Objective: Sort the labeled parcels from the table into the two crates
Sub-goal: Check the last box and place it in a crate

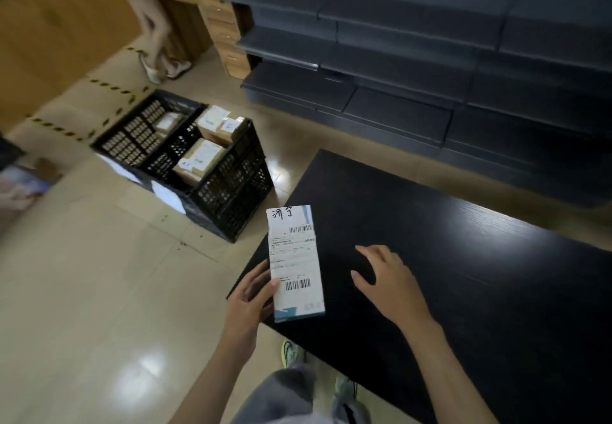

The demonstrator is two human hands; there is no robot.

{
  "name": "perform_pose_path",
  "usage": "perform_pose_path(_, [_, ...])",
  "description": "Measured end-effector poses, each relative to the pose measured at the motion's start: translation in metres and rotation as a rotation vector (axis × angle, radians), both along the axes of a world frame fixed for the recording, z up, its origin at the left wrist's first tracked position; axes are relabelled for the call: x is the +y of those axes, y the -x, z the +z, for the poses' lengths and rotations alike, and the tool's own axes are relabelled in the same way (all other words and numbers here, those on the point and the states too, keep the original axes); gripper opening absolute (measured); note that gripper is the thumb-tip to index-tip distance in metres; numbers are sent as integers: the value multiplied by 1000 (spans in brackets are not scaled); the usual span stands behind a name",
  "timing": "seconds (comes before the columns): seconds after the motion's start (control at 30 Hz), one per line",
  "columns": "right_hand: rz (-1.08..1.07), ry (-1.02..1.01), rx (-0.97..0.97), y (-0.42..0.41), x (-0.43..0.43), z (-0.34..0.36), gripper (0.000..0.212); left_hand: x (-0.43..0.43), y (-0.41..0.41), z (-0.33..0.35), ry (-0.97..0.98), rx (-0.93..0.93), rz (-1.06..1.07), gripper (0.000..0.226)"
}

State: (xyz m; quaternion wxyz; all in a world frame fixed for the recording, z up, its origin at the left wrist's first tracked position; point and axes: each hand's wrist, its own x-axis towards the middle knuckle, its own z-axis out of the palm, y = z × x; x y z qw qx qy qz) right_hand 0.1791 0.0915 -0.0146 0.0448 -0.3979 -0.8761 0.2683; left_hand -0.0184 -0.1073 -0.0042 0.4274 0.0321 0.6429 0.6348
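Note:
My left hand (pixel 250 294) grips a long white parcel (pixel 294 261) by its lower left edge, over the black table's (pixel 463 274) near-left corner. The parcel's shipping label with barcodes and handwritten characters faces up. My right hand (pixel 389 279) hovers over the table to the right of the parcel, fingers spread and holding nothing. On the floor to the upper left stand two black plastic crates side by side. The right crate (pixel 231 185) holds several brown labeled parcels (pixel 202 158). The left crate (pixel 132 135) shows one parcel (pixel 167 122) inside.
Dark grey shelving (pixel 430 59) runs along the far side behind the table. A person's legs (pixel 159 46) stand beyond the crates near a wooden cabinet (pixel 228 39). Yellow-black tape (pixel 109 87) marks the beige floor. My shoes (pixel 291 352) are at the table's near edge.

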Motion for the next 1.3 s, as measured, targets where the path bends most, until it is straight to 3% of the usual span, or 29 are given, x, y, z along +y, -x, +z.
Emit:
perform_pose_path(0.1, [139, -98, -54, 42, -7, 3, 51, -32, 20, 3, 16, 25, 124, 42])
perform_pose_path(0.4, [370, -109, -118, 191, -52, 0, 44, -112, 115, -9, 31, 51, 391, 39])
perform_pose_path(0.7, [333, -56, -133, 355, -94, 3, 42, -162, 281, -26, 32, 91, 366, 47])
perform_pose_path(0.93, [320, 7, -202, 461, -91, -8, 40, -152, 403, -45, 82, 90, 385, 46])
perform_pose_path(1.3, [182, 189, -201, 623, -3, -42, 37, -61, 610, -74, 231, 139, 262, 43])
